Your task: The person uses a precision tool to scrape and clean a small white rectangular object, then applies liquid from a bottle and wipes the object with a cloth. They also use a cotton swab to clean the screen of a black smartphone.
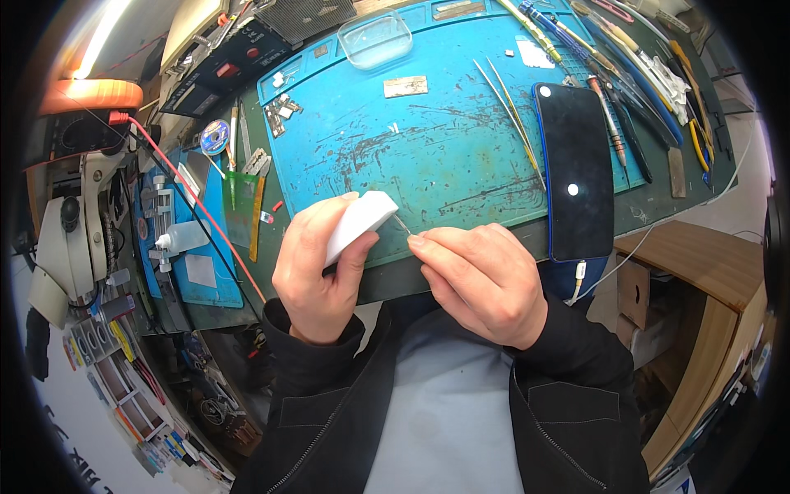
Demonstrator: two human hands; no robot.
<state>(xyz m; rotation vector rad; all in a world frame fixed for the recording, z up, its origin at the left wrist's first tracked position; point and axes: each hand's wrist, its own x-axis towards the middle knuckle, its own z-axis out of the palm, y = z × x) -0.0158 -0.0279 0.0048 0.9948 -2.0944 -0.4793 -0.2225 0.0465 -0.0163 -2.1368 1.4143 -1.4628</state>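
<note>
My left hand [317, 276] grips a white rectangular block [362, 218], tilted, with fingers along one side and thumb on the other. My right hand [481, 292] is closed in a pinch on a thin metallic strand [403, 226] that reaches to the block's right end; exactly what the strand is, I cannot tell. Both hands are over the near edge of the blue work mat [329, 165]. To their right lies a dark phone [576, 214] with a white cable plugged into its bottom end. Long tweezers [510, 115] lie just left of the phone.
Many hand tools [625, 82] lie at the back right. A clear container [374, 37] sits at the back. On the left are a black device [214, 74], a red lead, a squeeze bottle [181, 237] and a microscope [82, 239]. A wooden cabinet [699, 255] stands at the right.
</note>
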